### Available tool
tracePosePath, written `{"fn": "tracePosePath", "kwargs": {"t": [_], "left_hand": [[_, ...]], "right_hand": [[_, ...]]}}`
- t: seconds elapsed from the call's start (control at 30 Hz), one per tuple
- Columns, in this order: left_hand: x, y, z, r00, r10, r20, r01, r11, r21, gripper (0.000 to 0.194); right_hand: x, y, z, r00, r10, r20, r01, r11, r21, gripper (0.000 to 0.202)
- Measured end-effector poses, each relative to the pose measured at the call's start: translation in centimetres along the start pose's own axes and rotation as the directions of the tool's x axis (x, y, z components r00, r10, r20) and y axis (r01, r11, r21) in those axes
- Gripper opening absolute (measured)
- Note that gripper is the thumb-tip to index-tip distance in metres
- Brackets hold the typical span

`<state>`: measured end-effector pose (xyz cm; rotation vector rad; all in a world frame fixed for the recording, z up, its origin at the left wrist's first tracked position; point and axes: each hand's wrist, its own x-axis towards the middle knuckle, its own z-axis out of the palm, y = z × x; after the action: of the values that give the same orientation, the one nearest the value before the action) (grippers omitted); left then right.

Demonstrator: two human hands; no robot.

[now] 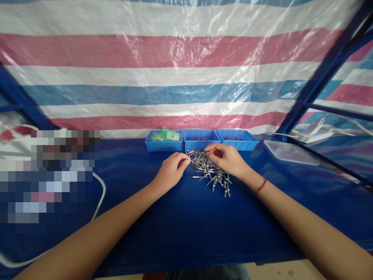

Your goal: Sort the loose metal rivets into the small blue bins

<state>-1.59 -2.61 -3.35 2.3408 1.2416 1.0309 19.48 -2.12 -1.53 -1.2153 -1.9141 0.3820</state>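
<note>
A loose pile of silver blind rivets point(208, 168) lies on the blue table in front of the blue bins. My left hand point(171, 171) is at the pile's left edge, its thumb and forefinger pressed together; whatever is between the tips is too small to make out. Over the pile's right side, my right hand point(225, 157) has its fingers curled, with thumb and forefinger closing at a rivet near the back of the heap. A thin red cord circles the right wrist.
Behind the pile stand three blue bins: the left bin point(164, 146) holds green-and-clear packets, while the middle bin point(201, 144) and right bin point(240, 145) hold some rivets. A translucent lid point(291, 152) and a white power strip point(313, 132) are rightward; a white cable point(101, 192) runs left.
</note>
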Motion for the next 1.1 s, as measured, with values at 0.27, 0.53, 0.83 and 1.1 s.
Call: {"fn": "tracePosePath", "kwargs": {"t": [0.27,0.53,0.83,1.1], "left_hand": [[0.1,-0.1,0.1,1.000,-0.011,-0.027,0.008,0.994,-0.113,0.014],[0.0,-0.3,0.2,0.999,-0.014,-0.047,0.008,0.990,-0.141,0.013],[-0.1,0.5,0.1,0.999,0.027,-0.040,-0.033,0.986,-0.165,0.016],[-0.1,0.1,0.1,0.999,0.021,-0.027,-0.025,0.981,-0.192,0.014]], "right_hand": [[-0.8,-1.1,2.1,0.999,0.011,0.040,-0.020,0.977,0.214,0.022],[-0.8,-1.5,2.0,0.999,0.028,0.046,-0.039,0.963,0.266,0.023],[-0.9,-2.1,2.0,0.999,0.038,0.008,-0.039,0.950,0.309,0.020],[-1.1,-2.1,2.3,0.999,0.041,0.026,-0.047,0.947,0.316,0.021]]}}
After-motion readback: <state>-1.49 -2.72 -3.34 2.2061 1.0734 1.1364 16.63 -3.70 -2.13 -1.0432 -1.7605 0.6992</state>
